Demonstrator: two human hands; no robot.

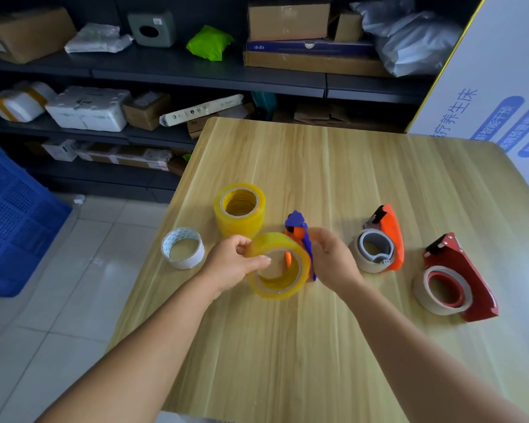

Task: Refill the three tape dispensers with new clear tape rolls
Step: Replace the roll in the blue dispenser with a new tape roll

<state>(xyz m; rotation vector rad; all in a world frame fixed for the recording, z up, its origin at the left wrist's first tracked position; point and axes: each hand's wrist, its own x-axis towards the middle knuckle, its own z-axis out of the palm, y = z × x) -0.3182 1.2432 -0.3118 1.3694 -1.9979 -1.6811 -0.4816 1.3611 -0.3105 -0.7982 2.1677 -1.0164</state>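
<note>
Pale wood grain runs across the table [333, 166], and near the middle of it, a little toward the near-left, the person holds a yellowish clear tape roll [278, 266] tilted up on edge. The left hand [234, 264] grips the roll's left rim, its thumb lying across the front face toward the cardboard core and its fingers curled behind. The right hand [330, 257] is curled around the blue-and-orange tape dispenser [300, 236], which stands just behind and to the right of the roll; an orange part of it shows through the roll's core, and whether the roll is already seated on the dispenser cannot be told. Just behind these, toward the left edge, a stack of yellowish clear tape rolls [239, 209] stands upright with its hollow core facing up. Nearer the left edge lies an emptied white cardboard core [182, 248], flat on the table with a patterned inner wall. To the right of the hands an orange tape dispenser [390, 236] lies on its side with a nearly bare, beige core [373, 251] on its grey hub. Further right, near the right edge, a dark red tape dispenser [468, 279] lies on its side as well, carrying a similarly spent core [440, 290] around a red hub. Beyond the far edge, dark shelving [196, 71] holds cardboard boxes, white parcels and a bright green package [209, 42]; a blue plastic crate [9, 221] sits on the tiled floor at left.
</note>
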